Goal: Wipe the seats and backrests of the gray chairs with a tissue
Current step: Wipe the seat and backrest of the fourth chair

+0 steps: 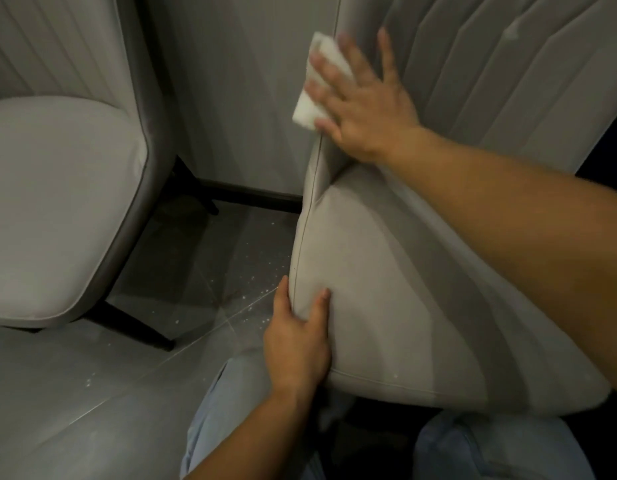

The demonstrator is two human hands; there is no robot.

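Seat edge (386, 306) gripped by left hand (296, 344); backrest (490, 81) being wiped.
Tissue (310, 98) is pressed under the right hand's (362, 98) spread fingers; other chair (58, 202) judged pending.

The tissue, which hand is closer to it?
Right. The right hand presses the tissue flat against the chair's backrest. The left hand is far below, holding the seat's front corner.

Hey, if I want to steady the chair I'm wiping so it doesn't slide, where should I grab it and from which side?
Grip the front left corner of the seat, coming from its left side as the left hand does. The cushion's rounded, thick edge probably lets fingers wrap under while the thumb lies on top, and that leaves the right hand free to press the tissue on the backrest.
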